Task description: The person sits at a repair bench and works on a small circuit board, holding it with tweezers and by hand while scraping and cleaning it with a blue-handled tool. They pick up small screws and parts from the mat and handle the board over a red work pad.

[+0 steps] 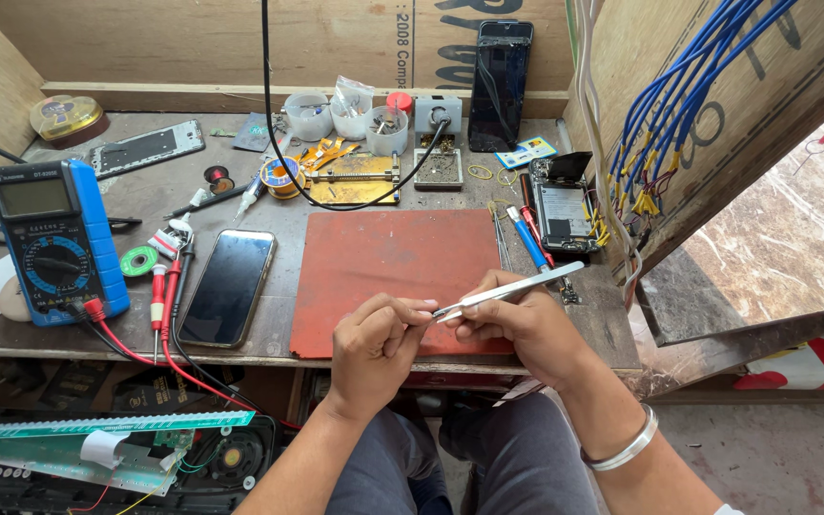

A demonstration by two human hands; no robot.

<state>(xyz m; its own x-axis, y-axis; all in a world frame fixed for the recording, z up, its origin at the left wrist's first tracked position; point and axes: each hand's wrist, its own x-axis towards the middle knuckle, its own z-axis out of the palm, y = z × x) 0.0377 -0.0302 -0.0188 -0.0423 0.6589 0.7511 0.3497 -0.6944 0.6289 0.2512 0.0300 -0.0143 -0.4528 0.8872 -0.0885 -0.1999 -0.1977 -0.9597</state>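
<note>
Hands (374,339) pinching slim steel tweezers (512,289)

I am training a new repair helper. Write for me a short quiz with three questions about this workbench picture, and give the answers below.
1. True or false: the right hand holds metal tweezers whose tips point at the left hand.
2. What lies directly left of the red mat?
A. a soldering iron
B. a smartphone with a dark screen
C. a pair of scissors
3. Fill the gap: the blue multimeter stands at the ______ end of the table.

Key
1. True. The tips meet the left fingertips; whatever is pinched there is too small to tell.
2. B
3. left
</note>
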